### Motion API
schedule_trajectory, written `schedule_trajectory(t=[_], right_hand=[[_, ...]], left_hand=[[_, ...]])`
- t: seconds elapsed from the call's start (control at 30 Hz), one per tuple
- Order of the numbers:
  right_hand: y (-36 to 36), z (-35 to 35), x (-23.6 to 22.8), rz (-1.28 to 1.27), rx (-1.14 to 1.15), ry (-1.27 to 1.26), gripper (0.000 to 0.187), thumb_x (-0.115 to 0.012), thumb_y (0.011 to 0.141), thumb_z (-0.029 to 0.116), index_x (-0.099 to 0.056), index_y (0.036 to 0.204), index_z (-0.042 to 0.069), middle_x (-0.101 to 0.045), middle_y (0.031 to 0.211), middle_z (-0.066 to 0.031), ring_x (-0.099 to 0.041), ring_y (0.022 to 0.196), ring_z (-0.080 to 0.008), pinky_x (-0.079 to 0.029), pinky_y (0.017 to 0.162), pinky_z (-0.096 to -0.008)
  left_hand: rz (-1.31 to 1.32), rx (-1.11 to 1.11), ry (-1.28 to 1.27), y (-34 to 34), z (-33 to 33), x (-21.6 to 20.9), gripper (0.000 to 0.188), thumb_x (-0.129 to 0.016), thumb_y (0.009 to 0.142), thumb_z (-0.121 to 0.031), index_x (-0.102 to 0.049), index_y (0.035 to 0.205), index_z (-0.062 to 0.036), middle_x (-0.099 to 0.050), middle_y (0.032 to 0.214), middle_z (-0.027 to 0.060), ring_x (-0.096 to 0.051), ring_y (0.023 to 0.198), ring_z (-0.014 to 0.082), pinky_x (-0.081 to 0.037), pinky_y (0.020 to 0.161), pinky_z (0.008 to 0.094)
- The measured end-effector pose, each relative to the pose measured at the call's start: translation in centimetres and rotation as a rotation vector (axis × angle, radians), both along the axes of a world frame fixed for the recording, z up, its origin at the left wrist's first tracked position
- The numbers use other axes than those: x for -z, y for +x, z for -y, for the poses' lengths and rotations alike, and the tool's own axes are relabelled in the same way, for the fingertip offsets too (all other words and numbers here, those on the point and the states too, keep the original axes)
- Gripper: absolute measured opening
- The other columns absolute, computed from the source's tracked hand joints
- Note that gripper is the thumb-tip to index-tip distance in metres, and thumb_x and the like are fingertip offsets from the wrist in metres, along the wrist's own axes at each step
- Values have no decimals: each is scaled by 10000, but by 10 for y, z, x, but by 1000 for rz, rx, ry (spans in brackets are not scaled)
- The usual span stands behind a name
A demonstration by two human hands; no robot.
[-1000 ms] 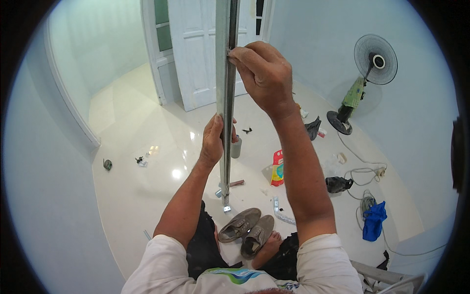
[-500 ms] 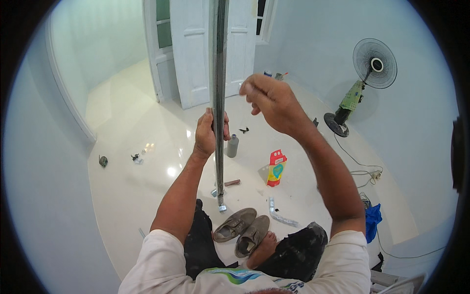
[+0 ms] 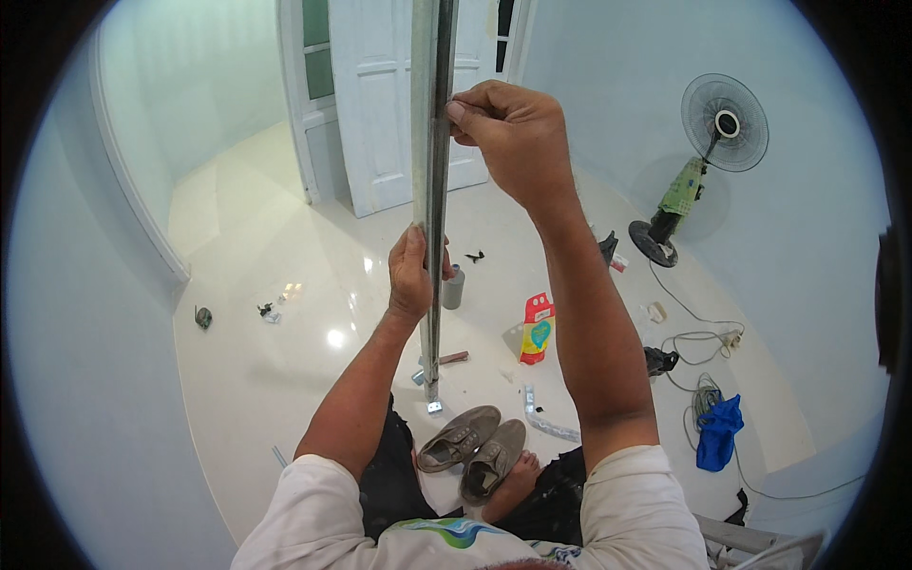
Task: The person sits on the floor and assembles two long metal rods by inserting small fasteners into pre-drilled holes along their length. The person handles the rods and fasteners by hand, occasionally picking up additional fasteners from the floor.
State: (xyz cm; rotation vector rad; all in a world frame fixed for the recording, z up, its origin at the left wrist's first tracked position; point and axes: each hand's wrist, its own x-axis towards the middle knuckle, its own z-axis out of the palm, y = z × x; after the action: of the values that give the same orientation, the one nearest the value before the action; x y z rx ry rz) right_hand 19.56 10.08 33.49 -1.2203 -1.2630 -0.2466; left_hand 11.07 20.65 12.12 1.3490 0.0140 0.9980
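Note:
A long, grey metal rail [image 3: 440, 171] runs up through the middle of the view and leaves it at the top. My left hand [image 3: 409, 275] is wrapped round the rail below its middle, thumb in front, some fingertips showing on the far side. Higher up, my right hand [image 3: 518, 138] is closed in a pinch at the rail's right edge; anything between thumb and finger is too small to make out. A small shiny bracket [image 3: 435, 407] sits at the rail's lower end, above a pair of brown shoes [image 3: 475, 451] on the floor.
Behind the rail stand a grey bottle [image 3: 454, 288] and a red-yellow package [image 3: 537, 328]. A bent metal strip [image 3: 549, 426] lies near my bare foot [image 3: 513, 483]. At right are a standing fan [image 3: 677, 195], loose cables [image 3: 698, 347] and a blue bag [image 3: 720, 435]. A white door [image 3: 380, 142] stands ahead.
My right hand has moved up and left, from apart from the rail to its edge. The rail and my left hand have shifted slightly right in view; the left grip stays.

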Motion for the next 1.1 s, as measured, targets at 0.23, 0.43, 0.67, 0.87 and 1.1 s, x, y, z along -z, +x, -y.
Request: schedule_trajectory(t=[0.23,0.43,0.67,0.87,1.1], right_hand=[[-5,3,-9,-128,-35,-31,142,-770,962,62,-842,1025,-43,-817,874,-124,-779,797,-180,-621,724,-297],[-15,2,-13,-189,-196,105,186,-744,999,48,-820,1153,-26,-831,1022,-139,-797,926,-173,-668,827,-311],[-1,-18,1,511,245,376,30,-730,954,-2,-705,970,-9,-723,870,-144,-710,756,-296,-571,693,-399],[1,-11,15,448,163,139,89,-669,1026,73,-618,996,7,-671,873,-125,-653,746,-253,-548,692,-423],[-7,20,37,-318,-425,-85,209,-701,1052,150,-742,1132,-38,-756,988,-79,-726,880,-158,-657,779,-341]], left_hand=[[18,153,-10,-5,-9,-1,687,-253,1188,-574,-631,1020,-25,-588,655,91,-598,561,204,-532,575,352],[3,377,-26,-13,-17,-9,763,-258,1154,-653,-643,980,-18,-576,629,93,-579,536,212,-536,559,361],[16,475,-28,-14,-23,-9,805,-287,1124,-720,-640,952,-18,-574,630,86,-576,534,212,-530,536,366],[27,500,11,-13,-28,-9,830,-305,1106,-755,-637,947,-10,-565,627,89,-564,505,217,-528,503,376],[114,560,65,-11,-46,-7,681,-480,1086,-650,-672,1091,3,-657,779,90,-658,645,208,-577,628,335]])
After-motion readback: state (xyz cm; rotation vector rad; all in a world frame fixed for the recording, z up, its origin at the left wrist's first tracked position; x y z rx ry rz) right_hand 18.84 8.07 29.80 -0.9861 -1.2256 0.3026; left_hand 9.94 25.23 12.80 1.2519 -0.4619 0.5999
